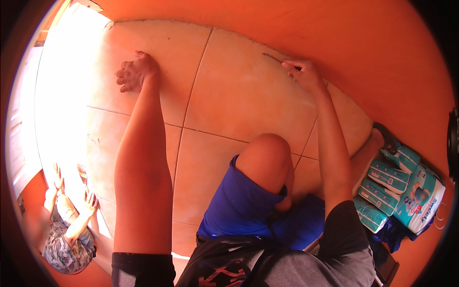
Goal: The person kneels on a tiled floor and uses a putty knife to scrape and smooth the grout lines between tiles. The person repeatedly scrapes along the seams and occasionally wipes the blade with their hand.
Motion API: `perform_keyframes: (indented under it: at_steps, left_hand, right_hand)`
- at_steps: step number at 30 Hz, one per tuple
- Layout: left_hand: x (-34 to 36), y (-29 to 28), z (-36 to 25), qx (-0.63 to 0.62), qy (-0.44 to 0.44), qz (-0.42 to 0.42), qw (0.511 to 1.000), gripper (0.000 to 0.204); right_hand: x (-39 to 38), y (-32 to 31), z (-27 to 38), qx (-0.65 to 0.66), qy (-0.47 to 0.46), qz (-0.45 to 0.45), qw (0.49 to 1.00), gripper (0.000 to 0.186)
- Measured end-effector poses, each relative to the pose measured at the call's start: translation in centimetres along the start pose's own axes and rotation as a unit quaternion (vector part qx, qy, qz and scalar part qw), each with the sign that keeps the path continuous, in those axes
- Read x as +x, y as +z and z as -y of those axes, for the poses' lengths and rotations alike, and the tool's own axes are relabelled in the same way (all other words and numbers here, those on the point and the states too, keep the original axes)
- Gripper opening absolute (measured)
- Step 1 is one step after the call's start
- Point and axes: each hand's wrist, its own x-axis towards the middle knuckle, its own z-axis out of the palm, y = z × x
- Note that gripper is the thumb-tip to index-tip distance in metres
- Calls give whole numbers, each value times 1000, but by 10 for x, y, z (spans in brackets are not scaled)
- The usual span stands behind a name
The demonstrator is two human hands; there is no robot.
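Right hand (305,74) pinches thin tool (273,58) near foot of wall (296,28), above floor (244,95). Left hand (136,74) empty, fingers spread, half-curled. Likely best: steady grip, tip low.

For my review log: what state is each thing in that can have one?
Left hand: open, fingers loosely bent, nothing seen in it.
Right hand: closed on a thin dark object.
Thin dark object: gripped, one end sticking out.
Teal-and-white packs: bunched together; sealed or opened, cannot tell.
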Motion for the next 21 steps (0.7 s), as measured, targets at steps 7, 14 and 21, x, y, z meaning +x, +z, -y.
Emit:
perform_keyframes:
  at_steps: [7, 14, 21]
  left_hand:
    - [-3, -4, -4, 6, 7, 2, 1000, 59]
    - [-1, 0, -2, 16, -1, -1, 1000, 60]
    - [0, -1, -3, 21, -3, 2, 1000, 61]
  right_hand:
    - [-4, -8, -28, 4, -67, -121, 990, 40]
    - [-5, 23, 11, -44, -108, -54, 992, 33]
    - [-26, 45, 24, -130, -125, -116, 977, 36]
